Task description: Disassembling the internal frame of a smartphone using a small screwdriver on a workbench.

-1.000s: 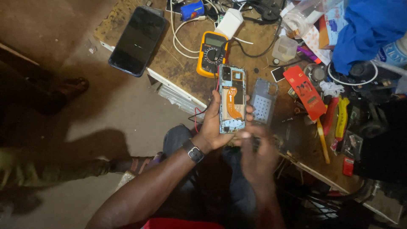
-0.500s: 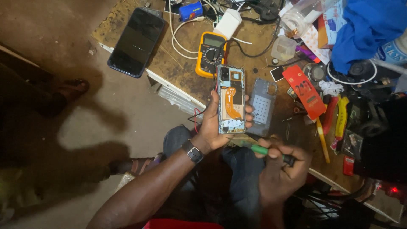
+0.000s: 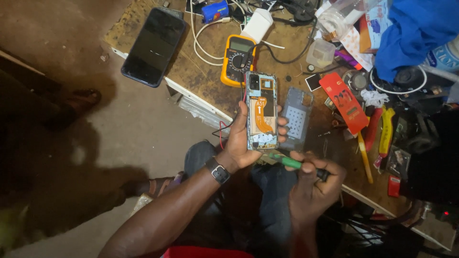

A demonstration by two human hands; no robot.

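Left hand point(image 3: 239, 143) gripping opened smartphone point(image 3: 262, 111), back cover off, holding it upright above table point(image 3: 201, 79) edge. Right hand point(image 3: 313, 184) clenching around green-handled screwdriver point(image 3: 291, 163), tip pointing toward phone's lower end, just beside it. Removed back cover point(image 3: 297, 116) lying on table right of phone. Yellow multimeter point(image 3: 237, 59) sitting behind, near. Black phone point(image 3: 153, 46) lying at table's left end, well apart.

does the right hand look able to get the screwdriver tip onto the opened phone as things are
Probably yes: the right hand holds the green screwdriver with its tip just under the opened phone, which the left hand holds with its exposed back uncovered.
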